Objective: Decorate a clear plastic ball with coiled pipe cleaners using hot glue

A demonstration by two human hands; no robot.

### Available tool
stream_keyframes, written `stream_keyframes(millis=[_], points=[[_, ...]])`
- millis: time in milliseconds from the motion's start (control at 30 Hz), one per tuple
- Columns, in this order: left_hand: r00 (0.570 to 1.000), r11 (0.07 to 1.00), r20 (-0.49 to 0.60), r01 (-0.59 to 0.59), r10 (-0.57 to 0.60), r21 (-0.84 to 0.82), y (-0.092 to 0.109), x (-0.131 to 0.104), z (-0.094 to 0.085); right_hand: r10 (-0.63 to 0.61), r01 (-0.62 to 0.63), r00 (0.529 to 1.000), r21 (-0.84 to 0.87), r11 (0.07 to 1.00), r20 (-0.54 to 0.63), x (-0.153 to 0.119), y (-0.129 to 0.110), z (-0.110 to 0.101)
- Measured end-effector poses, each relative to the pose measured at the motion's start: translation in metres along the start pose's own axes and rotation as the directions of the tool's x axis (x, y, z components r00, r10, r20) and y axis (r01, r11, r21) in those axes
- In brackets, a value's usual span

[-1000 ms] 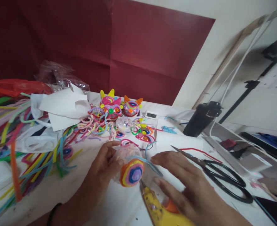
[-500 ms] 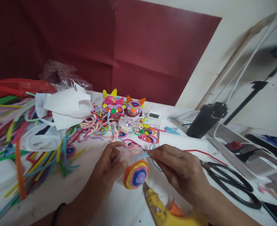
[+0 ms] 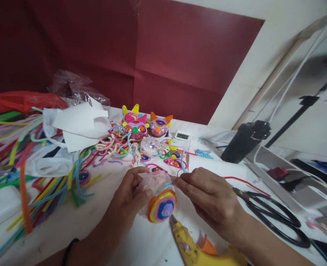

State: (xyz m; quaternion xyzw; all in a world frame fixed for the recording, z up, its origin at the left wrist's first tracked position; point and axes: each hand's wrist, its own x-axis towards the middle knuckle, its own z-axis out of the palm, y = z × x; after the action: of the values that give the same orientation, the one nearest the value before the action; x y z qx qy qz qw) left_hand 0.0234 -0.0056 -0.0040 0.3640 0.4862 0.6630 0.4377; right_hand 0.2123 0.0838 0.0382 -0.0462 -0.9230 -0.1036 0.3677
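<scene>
My left hand (image 3: pixel 131 194) grips a clear plastic ball (image 3: pixel 152 183) from its left side, thumb on the near face. Coloured rings of fuzzy stem (image 3: pixel 162 207) in orange, yellow, pink, blue and lilac cover the ball's front end. A light blue pipe cleaner (image 3: pixel 165 186) lies along the upper edge of those rings. Pinched fingers of my right hand (image 3: pixel 205 194) hold this pipe cleaner at the ball's right side; its free part rises behind the fingers. Just below the ball is the nozzle of a yellow hot glue gun (image 3: pixel 187 240).
Loose pipe cleaners (image 3: pixel 52 184) and white paper (image 3: pixel 80 127) spread over the left. Decorated animal heads (image 3: pixel 135 129) stand at the back beside a small digital clock (image 3: pixel 182 135). Black-handled scissors (image 3: pixel 274 214) lie at the right, near a black bottle (image 3: pixel 242 142).
My right fingers have pressed closer to the ball, and the light blue pipe cleaner now lies along the orange ring. The left hand keeps its hold.
</scene>
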Motion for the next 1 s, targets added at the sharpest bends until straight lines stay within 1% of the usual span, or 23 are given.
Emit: stream_keyframes(millis=[200,267,333,433,533,667,733,867,1000], points=[[1.0,1.0,-0.014,-0.019,0.019,0.003,-0.003,0.001,-0.001,-0.068,0.072,0.997,-0.106,0.992,0.043,0.002,-0.002,-0.002],[1.0,1.0,-0.009,-0.017,0.017,0.015,-0.003,0.001,-0.001,-0.085,0.089,0.996,-0.136,0.987,0.035,0.004,-0.004,-0.003],[1.0,1.0,-0.003,-0.02,0.02,0.007,-0.002,0.001,-0.001,-0.105,0.107,0.994,-0.146,0.983,0.025,0.007,-0.007,-0.005],[1.0,0.999,-0.004,-0.027,0.027,-0.033,-0.003,0.001,0.0,-0.135,0.142,0.989,-0.138,0.98,0.057,0.01,-0.011,-0.008],[0.999,0.998,-0.01,-0.046,0.046,-0.051,-0.007,0.002,0.002,-0.134,0.143,0.988,-0.129,0.981,0.075,0.009,-0.012,-0.009],[0.998,0.997,0.017,-0.061,0.062,-0.053,-0.013,0.002,0.0,-0.134,0.144,0.988,-0.147,0.979,0.075,0.006,-0.012,-0.008],[0.997,0.998,0.036,-0.067,0.067,-0.02,-0.014,0.002,-0.003,-0.131,0.142,0.988,-0.153,0.978,0.075,0.005,-0.012,-0.007],[0.992,0.989,0.091,-0.096,0.086,0.114,-0.016,0.004,-0.009,-0.147,0.158,0.986,-0.172,0.972,0.075,0.004,-0.012,-0.007],[0.991,0.986,0.109,-0.088,0.073,0.144,-0.018,0.006,-0.012,-0.162,0.175,0.983,-0.201,0.964,0.082,0.001,-0.012,-0.008]])
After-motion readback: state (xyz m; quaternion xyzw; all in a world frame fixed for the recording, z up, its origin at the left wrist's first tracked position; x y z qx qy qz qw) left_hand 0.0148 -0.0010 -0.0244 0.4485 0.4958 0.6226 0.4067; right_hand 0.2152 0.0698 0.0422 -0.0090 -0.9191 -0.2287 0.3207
